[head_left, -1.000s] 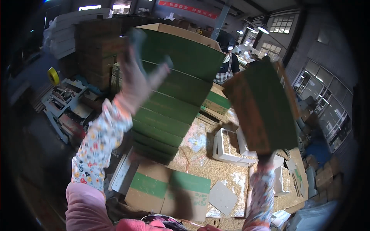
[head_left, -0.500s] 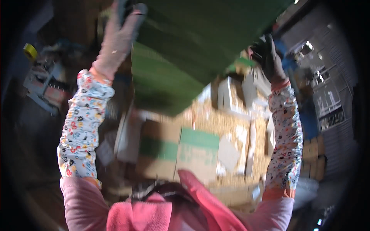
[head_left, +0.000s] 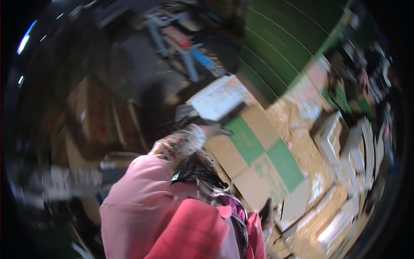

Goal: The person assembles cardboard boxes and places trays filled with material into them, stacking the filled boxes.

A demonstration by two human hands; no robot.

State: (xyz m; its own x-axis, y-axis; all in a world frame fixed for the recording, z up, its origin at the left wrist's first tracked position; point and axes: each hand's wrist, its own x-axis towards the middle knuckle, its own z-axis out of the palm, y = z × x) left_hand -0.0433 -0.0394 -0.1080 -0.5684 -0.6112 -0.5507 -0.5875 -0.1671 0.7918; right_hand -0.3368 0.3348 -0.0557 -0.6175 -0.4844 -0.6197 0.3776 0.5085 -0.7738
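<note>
My left hand point(head_left: 217, 131), in a grey glove with a floral sleeve, reaches to the left edge of a flattened brown carton point(head_left: 235, 156) with green bands. Its fingers look stretched out along that edge, though blurred. The carton lies on a worktop point(head_left: 304, 144) of wood-chip look. A dark shape at the carton's near edge, beside the pink cloth I wear, could be my right hand, but no fingers can be made out. Beyond the carton stands a large green box point(head_left: 280, 47), apart from my left hand.
A white panel point(head_left: 217, 99) lies just past my left hand. White foam pieces point(head_left: 332, 140) stand on the worktop's right side. At far right is another person's hand point(head_left: 364, 79). Brown cartons point(head_left: 97, 112) stand in the dark at left.
Both hands were raised on the large green box; now my left hand is off it and down at the flattened carton. The view has swung left, and my right hand has dropped from clear sight.
</note>
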